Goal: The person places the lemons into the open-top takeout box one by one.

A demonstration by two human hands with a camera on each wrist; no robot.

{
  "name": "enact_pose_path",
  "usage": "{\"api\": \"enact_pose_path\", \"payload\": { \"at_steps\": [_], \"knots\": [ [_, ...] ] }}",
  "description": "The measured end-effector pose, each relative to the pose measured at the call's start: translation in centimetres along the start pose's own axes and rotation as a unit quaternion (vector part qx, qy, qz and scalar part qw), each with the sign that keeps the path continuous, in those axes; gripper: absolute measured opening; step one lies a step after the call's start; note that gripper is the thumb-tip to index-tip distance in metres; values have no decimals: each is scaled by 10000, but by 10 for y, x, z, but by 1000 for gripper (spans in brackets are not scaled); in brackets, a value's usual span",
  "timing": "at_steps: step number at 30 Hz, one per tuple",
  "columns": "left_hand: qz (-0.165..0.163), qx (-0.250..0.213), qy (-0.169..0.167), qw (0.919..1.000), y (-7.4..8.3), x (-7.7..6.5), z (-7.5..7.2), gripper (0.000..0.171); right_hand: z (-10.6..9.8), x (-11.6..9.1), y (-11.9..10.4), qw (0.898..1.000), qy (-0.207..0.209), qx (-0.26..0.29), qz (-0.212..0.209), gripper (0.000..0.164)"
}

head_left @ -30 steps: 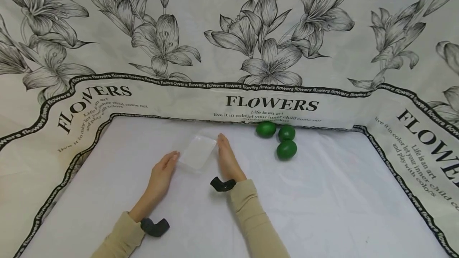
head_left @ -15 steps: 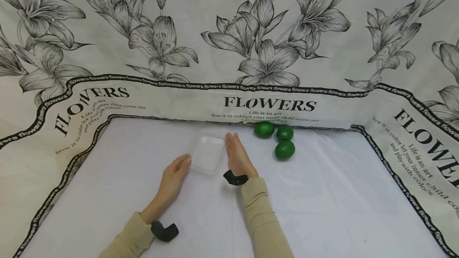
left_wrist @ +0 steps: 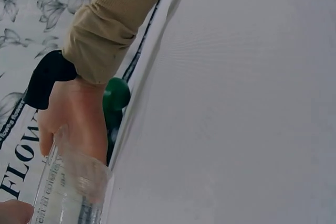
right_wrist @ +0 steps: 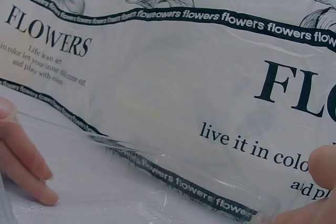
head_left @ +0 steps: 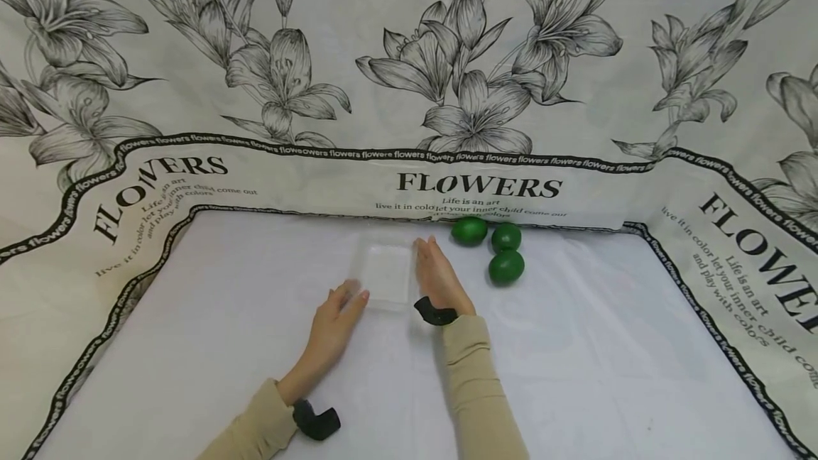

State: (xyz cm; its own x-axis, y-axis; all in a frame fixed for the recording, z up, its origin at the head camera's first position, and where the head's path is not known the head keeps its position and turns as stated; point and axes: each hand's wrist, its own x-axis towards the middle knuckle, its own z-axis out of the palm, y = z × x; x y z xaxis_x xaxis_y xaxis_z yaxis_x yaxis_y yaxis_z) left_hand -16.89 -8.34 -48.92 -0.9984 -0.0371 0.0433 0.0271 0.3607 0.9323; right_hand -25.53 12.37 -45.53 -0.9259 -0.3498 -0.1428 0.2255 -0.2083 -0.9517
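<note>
— Two bare hands in our shot, so what have we got there?

— We've got the left hand point(head_left: 334, 321) holding one side of a see-through box point(head_left: 388, 274), thumb up at the rim and fingers lower down along the wall. Our right wrist view shows that bit best.

— Cool, and the right hand point(head_left: 444, 281)?

— We'd say it's holding the opposite side, thumb by the upper edge. From the left wrist we catch part of that hand through the box wall. So the box sits between both hands, toward the back of the table point(head_left: 575, 360). Whether its bottom touches the white cloth, we can't tell.

— What do we see on the wrists?

— Tan sleeves point(head_left: 481, 375), plus a bent black piece point(head_left: 436, 311) sticking out at the right cuff and a matching one point(head_left: 317, 419) at the left.

— And further out?

— Three green balls, kinda egg-shaped, just beyond the right hand. We see one point(head_left: 469, 231) right by the foot of the backdrop point(head_left: 396, 41), another point(head_left: 507, 238) beside it, and the nearest point(head_left: 506, 267) in front of that second one. Behind everything we get lily drawings, dark lettered bands and "FLOWERS" in big print on pale sheeting, wrapping round both sides too.
</note>
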Motion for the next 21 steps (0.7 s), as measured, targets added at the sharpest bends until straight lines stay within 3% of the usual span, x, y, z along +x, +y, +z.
{"api": "enact_pose_path", "payload": {
  "at_steps": [13, 21],
  "knots": [
    [562, 679, -98, 9961, -3, -2, 3, 73, -2, 0, 2, 9999, 77, 65, -1, 73],
    [622, 796, -94, 9948, -4, -2, 2, 74, -2, 0, 2, 9997, 177, 144, -126, 70]
  ]
}}
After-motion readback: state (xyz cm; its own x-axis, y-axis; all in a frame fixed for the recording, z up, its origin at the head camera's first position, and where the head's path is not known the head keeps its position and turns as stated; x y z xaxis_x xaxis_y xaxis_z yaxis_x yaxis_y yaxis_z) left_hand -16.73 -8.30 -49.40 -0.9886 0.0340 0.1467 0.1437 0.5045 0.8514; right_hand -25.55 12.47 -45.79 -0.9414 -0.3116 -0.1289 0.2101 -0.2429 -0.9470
